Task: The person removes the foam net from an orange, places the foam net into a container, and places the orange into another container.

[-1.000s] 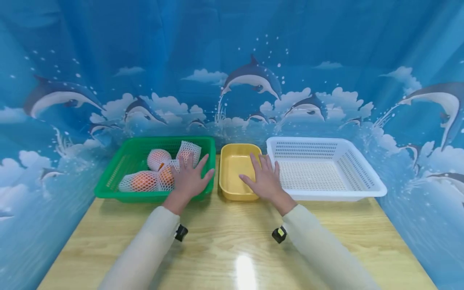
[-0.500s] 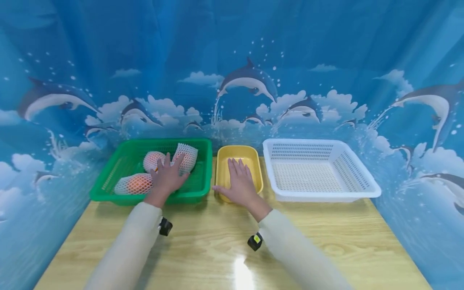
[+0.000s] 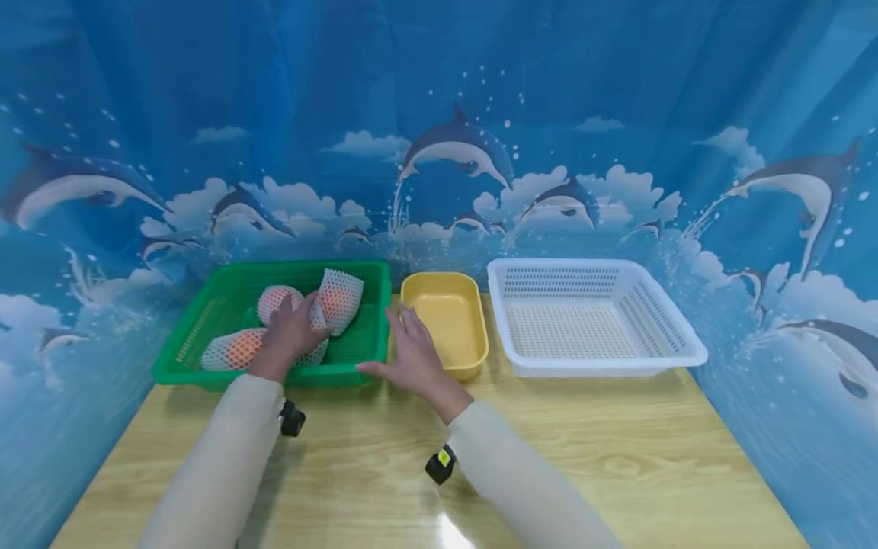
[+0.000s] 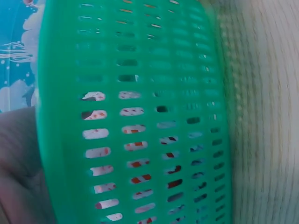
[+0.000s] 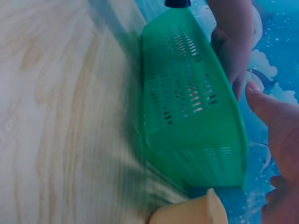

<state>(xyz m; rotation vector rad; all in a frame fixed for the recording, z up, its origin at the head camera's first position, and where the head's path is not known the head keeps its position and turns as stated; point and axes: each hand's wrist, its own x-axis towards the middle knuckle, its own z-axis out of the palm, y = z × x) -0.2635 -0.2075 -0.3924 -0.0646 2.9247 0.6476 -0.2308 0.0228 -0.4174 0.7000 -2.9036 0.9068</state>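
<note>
Inside the green basket [image 3: 370, 335] lie several round orange-red fruits in white foam nets, among them a left fruit [image 3: 244, 349], a back fruit [image 3: 280, 302] and a right fruit [image 3: 341, 300]. My left hand [image 3: 291, 332] reaches in, fingers and thumb bent round a middle netted fruit [image 3: 314, 355], mostly hidden under it. The basket wall [image 4: 140, 116] blocks most of the left wrist view. My right hand [image 3: 414, 358], fingers extended and thumb spread, is over the gap between the green basket and a yellow tub [image 3: 473, 358], holding nothing.
To the right of the yellow tub stands a white perforated basket [image 3: 597, 366] with nothing in it. All three containers stand on a wooden table [image 3: 549, 442], in front of a blue dolphin curtain [image 3: 439, 91].
My left hand has bent its fingers down round the middle fruit. My right hand has moved left, from the white basket's edge across the yellow tub to the green basket's side.
</note>
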